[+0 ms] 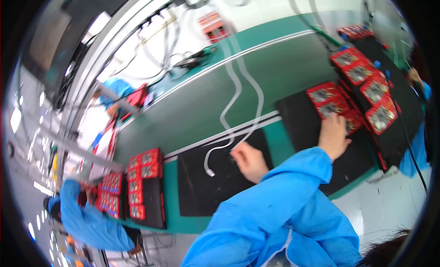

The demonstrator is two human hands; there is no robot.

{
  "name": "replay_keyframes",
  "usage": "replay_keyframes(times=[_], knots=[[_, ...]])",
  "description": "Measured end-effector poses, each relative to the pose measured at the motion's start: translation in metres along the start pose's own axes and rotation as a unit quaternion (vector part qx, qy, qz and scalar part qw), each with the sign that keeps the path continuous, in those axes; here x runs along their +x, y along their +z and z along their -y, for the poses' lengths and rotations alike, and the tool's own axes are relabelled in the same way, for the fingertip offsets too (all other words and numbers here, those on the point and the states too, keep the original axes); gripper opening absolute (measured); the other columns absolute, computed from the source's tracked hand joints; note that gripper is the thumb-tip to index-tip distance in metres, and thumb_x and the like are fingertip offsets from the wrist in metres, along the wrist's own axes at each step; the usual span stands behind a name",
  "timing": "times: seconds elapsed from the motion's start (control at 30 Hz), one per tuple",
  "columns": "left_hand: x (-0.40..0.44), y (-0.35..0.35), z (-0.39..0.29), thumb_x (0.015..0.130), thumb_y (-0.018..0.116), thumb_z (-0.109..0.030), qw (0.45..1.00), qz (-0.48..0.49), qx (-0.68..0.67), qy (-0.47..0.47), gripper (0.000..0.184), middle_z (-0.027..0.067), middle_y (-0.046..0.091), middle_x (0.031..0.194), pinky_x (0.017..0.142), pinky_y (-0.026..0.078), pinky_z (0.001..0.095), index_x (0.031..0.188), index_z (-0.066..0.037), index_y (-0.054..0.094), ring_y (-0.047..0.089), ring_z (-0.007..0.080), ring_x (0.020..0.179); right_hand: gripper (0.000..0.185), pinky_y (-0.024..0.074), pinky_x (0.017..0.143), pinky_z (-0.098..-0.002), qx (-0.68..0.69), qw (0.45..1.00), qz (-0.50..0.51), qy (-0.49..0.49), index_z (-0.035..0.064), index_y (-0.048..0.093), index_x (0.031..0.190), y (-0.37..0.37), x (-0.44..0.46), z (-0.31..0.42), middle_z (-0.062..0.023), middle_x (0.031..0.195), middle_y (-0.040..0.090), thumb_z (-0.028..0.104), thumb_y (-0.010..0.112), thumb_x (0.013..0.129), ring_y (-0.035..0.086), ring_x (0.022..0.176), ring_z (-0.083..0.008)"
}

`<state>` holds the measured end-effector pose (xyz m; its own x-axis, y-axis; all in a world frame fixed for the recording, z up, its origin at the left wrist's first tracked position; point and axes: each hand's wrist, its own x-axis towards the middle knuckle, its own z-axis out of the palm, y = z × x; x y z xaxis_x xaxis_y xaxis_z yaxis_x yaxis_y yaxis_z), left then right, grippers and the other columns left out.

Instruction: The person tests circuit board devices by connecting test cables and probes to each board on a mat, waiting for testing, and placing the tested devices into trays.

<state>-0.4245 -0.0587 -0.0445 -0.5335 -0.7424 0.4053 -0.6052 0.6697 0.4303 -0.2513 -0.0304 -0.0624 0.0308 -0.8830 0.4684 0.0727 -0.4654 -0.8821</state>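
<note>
My left arm crosses over my right arm. My left hand [334, 136] lies palm down at a red tray of circuit boards [323, 92] on the right, its fingers over the tray and its thumb held apart. What lies under the fingertips is partly hidden. My right hand [250, 161] is closed, pinching the end of a white cable [261, 102] above a black mat [197, 184]. A second white cable [236, 83] hangs down beside it, its plug [210, 172] loose over the mat, left of my right hand.
More red trays with boards [376, 90] stand on black boxes at the right, others [142, 182] at the left. Behind the mat runs a green bench [183, 115] with a metal edge. Black cables [197, 59] lie on the shelf. A person in blue [87, 221] works at far left.
</note>
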Motion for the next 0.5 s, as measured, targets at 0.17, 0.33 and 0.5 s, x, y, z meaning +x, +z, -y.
replay_keyframes(times=[0.17, 0.33, 0.5], knots=[[0.003, 0.021, 0.004, 0.06, 0.079, -0.012, 0.998, -0.047, -0.03, -0.018, 0.062, 0.0214, 0.047, 0.109, 0.086, 0.042, 0.0426, 0.111, 0.003, 0.046, 0.051, 0.0352, 0.102, 0.008, 0.0389, 0.051, -0.0251, 0.026, 0.999, -0.002, 0.041, 0.0007, 0.054, 0.087, 0.0, 0.001, -0.006, -0.004, 0.062, 0.052, 0.004, 0.06, 0.092, 0.047, 0.056, -0.0077], [-0.01, -0.022, -0.005, 0.061, 0.078, -0.021, 0.985, 0.142, 0.095, -0.033, 0.055, 0.0135, 0.054, 0.1, 0.084, 0.041, 0.037, 0.106, -0.001, 0.053, 0.052, 0.0272, 0.099, 0.009, 0.0396, 0.051, -0.0235, 0.036, 0.998, -0.002, 0.049, 0.0006, 0.055, 0.087, 0.0, 0.003, -0.007, -0.0016, 0.063, 0.053, 0.004, 0.06, 0.093, 0.048, 0.057, -0.0059], [-0.071, -0.132, 0.003, 0.06, 0.078, -0.023, 0.999, -0.01, 0.018, 0.035, 0.053, 0.0114, 0.053, 0.094, 0.081, 0.039, 0.0388, 0.102, -0.002, 0.053, 0.054, 0.0262, 0.092, 0.013, 0.0377, 0.049, -0.0243, 0.02, 0.994, -0.004, 0.105, 0.0017, 0.054, 0.084, -0.008, 0.005, -0.004, -0.0008, 0.062, 0.053, 0.009, 0.06, 0.093, 0.048, 0.055, -0.0053]])
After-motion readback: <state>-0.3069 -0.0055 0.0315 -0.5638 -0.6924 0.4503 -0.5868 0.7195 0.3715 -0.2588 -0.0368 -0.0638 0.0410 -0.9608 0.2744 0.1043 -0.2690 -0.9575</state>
